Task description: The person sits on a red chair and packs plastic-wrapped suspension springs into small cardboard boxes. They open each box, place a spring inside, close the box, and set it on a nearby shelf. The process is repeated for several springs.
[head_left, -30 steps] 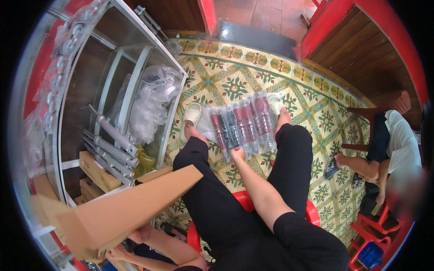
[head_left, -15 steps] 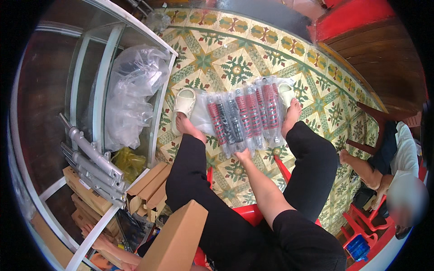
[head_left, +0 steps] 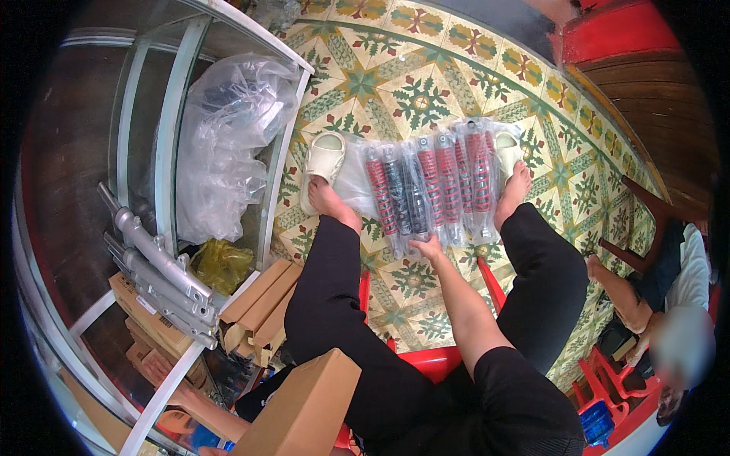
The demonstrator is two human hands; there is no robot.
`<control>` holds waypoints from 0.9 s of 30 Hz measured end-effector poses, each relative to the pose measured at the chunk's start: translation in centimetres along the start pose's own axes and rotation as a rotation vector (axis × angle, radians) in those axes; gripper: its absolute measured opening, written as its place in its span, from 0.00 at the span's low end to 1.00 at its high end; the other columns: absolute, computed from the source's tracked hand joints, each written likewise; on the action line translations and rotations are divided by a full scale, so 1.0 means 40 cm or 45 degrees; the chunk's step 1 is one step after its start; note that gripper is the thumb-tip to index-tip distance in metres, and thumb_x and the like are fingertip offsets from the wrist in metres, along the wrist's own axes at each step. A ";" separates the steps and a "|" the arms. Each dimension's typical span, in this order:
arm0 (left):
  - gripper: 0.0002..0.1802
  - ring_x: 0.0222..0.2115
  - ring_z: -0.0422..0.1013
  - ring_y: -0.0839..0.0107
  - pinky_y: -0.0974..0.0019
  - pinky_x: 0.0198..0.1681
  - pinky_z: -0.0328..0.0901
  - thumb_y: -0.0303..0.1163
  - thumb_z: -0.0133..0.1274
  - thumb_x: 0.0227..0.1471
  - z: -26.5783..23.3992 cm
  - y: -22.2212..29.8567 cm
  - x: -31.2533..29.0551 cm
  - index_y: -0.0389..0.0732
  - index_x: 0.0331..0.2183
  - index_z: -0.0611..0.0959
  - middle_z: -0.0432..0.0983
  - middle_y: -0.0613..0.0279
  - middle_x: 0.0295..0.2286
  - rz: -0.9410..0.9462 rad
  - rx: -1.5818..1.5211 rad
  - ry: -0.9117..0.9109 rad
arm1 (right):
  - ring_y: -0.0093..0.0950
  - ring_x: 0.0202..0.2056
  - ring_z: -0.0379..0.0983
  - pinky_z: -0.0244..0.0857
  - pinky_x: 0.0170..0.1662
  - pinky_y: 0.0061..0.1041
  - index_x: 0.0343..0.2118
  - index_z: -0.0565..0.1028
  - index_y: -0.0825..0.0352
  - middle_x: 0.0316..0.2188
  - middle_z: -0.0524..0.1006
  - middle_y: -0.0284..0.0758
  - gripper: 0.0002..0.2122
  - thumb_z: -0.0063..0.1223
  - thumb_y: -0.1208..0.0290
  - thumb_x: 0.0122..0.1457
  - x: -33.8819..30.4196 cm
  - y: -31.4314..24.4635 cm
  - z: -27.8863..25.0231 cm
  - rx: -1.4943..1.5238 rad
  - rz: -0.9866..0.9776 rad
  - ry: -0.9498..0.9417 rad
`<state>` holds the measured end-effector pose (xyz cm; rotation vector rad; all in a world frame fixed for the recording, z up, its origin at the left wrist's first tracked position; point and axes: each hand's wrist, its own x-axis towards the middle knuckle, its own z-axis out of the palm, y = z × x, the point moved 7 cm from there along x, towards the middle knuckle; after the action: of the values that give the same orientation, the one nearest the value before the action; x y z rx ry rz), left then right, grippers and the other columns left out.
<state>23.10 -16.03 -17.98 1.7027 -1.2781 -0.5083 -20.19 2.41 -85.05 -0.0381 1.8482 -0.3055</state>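
My right hand (head_left: 428,246) closes on the near end of a bagged shock absorber with a black spring (head_left: 415,201). It lies among several others in clear plastic sleeves, side by side between my feet. Most have red springs, like the red shock absorber (head_left: 430,178) beside it. A long cardboard box (head_left: 308,403) stands tilted over my left thigh. A forearm and hand (head_left: 157,368) show at the lower left, partly behind a white frame bar; whose they are, I cannot tell. I cannot make out my left hand's fingers.
A glass cabinet frame (head_left: 274,175) borders the left, holding plastic bags (head_left: 232,144), metal fork tubes (head_left: 156,258) and cardboard boxes (head_left: 156,315). Narrow open boxes (head_left: 262,304) stand by my left knee. Another person (head_left: 688,262) sits at the right near red stools (head_left: 616,380).
The view has shifted, so the floor and cabinet appear slightly farther right and higher. My right hand stays on the same black-springed shock absorber.
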 end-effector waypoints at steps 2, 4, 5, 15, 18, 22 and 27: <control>0.37 0.47 0.64 0.58 0.48 0.53 0.60 0.44 0.59 0.47 -0.033 0.000 -0.036 0.37 0.55 0.68 0.67 0.53 0.53 -0.005 0.011 0.041 | 0.39 0.46 0.74 0.67 0.49 0.33 0.54 0.61 0.74 0.52 0.72 0.47 0.46 0.73 0.52 0.34 -0.043 -0.034 0.054 0.090 0.041 -0.123; 0.37 0.47 0.65 0.58 0.49 0.52 0.61 0.44 0.59 0.47 0.001 -0.023 -0.020 0.37 0.55 0.68 0.67 0.53 0.53 -0.006 -0.042 0.001 | 0.36 0.37 0.76 0.69 0.40 0.33 0.46 0.69 0.73 0.41 0.76 0.44 0.34 0.69 0.56 0.40 -0.070 -0.061 0.039 0.108 -0.039 0.031; 0.37 0.46 0.65 0.58 0.49 0.52 0.61 0.44 0.59 0.47 0.022 -0.054 -0.011 0.36 0.55 0.68 0.67 0.53 0.53 -0.015 -0.091 -0.023 | 0.33 0.33 0.75 0.69 0.36 0.32 0.42 0.71 0.72 0.35 0.77 0.41 0.29 0.68 0.57 0.42 -0.059 -0.068 0.018 0.132 -0.134 0.104; 0.37 0.43 0.66 0.61 0.50 0.50 0.62 0.43 0.60 0.47 -0.031 0.001 -0.094 0.36 0.54 0.68 0.67 0.53 0.53 0.144 -0.278 0.017 | 0.28 0.24 0.73 0.66 0.26 0.33 0.32 0.76 0.73 0.24 0.77 0.37 0.13 0.58 0.68 0.46 -0.305 -0.256 0.047 0.494 -0.181 0.018; 0.36 0.42 0.67 0.61 0.50 0.49 0.63 0.42 0.60 0.47 -0.031 0.000 -0.162 0.36 0.54 0.68 0.67 0.53 0.52 0.256 -0.344 0.004 | 0.29 0.23 0.73 0.67 0.27 0.34 0.32 0.76 0.73 0.25 0.76 0.37 0.13 0.58 0.68 0.46 -0.407 -0.293 0.032 0.542 -0.195 0.003; 0.37 0.46 0.68 0.60 0.51 0.51 0.64 0.37 0.62 0.45 0.135 0.044 -0.191 0.35 0.54 0.67 0.68 0.54 0.51 0.164 -1.149 -0.195 | 0.24 0.19 0.68 0.60 0.22 0.28 0.28 0.75 0.70 0.19 0.73 0.32 0.08 0.56 0.72 0.46 -0.598 -0.409 -0.084 0.532 -0.567 0.029; 0.46 0.50 0.67 0.59 0.54 0.54 0.64 0.28 0.67 0.38 0.178 0.126 -0.174 0.36 0.57 0.61 0.67 0.53 0.50 -0.012 -1.329 -0.085 | 0.19 0.19 0.64 0.58 0.22 0.23 0.28 0.74 0.66 0.19 0.71 0.26 0.05 0.54 0.76 0.47 -0.927 -0.531 -0.228 0.507 -0.982 -0.119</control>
<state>12.42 -12.91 -18.55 0.8073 -0.7906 -1.0186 -20.53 -9.62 -43.07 -0.4862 1.5822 -1.1778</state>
